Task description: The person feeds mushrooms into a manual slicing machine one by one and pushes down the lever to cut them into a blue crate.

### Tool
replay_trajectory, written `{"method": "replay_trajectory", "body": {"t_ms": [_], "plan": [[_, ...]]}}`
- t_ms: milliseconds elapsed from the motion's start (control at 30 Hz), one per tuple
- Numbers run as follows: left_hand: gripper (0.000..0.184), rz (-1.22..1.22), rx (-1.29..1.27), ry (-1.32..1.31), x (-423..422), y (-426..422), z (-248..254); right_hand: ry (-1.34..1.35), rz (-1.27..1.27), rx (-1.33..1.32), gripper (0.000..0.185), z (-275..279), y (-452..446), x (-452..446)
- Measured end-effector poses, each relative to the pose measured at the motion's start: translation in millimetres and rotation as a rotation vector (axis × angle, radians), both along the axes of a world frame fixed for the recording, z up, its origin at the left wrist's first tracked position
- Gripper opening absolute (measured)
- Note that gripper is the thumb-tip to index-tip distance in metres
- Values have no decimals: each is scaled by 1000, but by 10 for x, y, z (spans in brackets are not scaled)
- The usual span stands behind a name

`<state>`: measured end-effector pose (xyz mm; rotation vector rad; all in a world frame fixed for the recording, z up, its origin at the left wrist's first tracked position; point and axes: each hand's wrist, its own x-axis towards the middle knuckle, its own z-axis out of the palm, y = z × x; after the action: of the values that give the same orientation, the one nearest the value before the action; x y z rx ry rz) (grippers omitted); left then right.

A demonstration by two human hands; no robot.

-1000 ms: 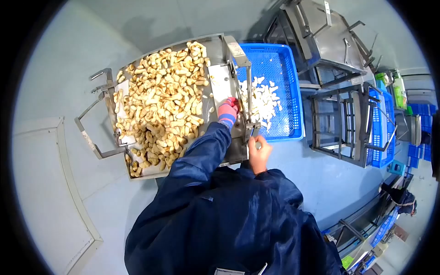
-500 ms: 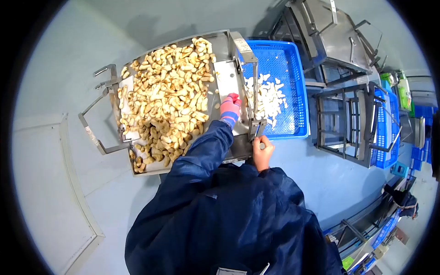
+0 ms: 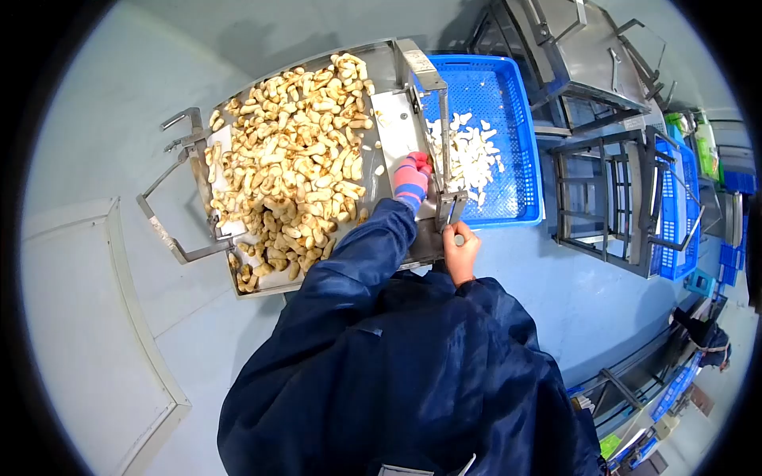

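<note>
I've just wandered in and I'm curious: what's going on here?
A person in a dark blue jacket works at a grey metal tray heaped with knobbly brown and cream pieces. Their left hand, in a striped pink and blue glove, is beside a long grey metal bar; whether it holds anything is unclear. The bare right hand grips a round-ended handle near the bar's end. Small white pieces lie in a blue plastic basket beyond the bar.

Metal worktable (image 3: 381,67), heaped knobbly tan pieces (image 3: 294,159) across it, white board (image 3: 394,127) alongside.
</note>
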<state>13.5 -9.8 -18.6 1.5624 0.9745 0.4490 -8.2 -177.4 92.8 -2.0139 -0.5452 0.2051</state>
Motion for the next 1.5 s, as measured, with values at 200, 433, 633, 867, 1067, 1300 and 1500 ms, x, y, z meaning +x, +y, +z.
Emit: {"method": "replay_trajectory", "body": {"t_ms": [200,433,633,867,1067,1300,1500], "plan": [[17,9,-202,-43,69,69,8,98,-40,5,21,600,227,130],[19,38,10,96,69,36,108,73,9,-39,21,-137,-60,1],[18,137,-49,30,193,-6,264,47,12,-28,19,-137,-75,0],[16,51,100,-154,89,689,727,-280,91,-298,15,-314,-120,63],[21,-311,1054,531,-249,1993,114,-779,-581,-1532,35,-1170,186,-48],[29,-386,867,569,-359,1578,570,338,440,879,24,-129,-2,146],[28,-200,243,176,-254,593,65,64,462,736,21,77,53,151]]}}
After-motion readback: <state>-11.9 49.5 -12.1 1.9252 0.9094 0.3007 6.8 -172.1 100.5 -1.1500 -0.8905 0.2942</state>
